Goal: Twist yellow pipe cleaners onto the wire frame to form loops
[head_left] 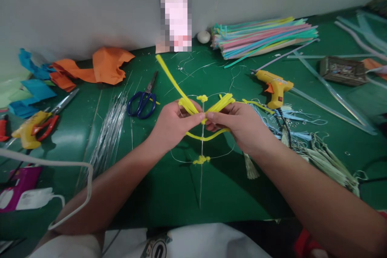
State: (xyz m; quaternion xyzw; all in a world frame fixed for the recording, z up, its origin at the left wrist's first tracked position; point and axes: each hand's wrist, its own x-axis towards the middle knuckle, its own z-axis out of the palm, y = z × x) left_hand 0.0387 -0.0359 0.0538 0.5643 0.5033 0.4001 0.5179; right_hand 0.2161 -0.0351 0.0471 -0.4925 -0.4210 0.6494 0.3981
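Both hands meet over the middle of the table, thumbs almost touching. Yellow pipe cleaners [226,100] are pinched between them, bent into loops on either side. My left hand [178,123] is closed on the left bundle, from which one long stem [171,74] sticks up and away. My right hand [238,123] grips the right bundle. A thin wire ring [184,162] with a straight wire [201,181] through it hangs around the hands. Small yellow fuzzy knots sit on it, one at the top [202,98] and one at the bottom [201,160].
Blue-handled scissors [142,102] and a bunch of silvery wires [109,129] lie left. Right are a yellow glue gun [274,88], tassels [329,161] and a pile of coloured pipe cleaners [263,40]. A white cable [90,181] crosses by my left forearm. A blurred-out phone-like screen [177,20] stands behind.
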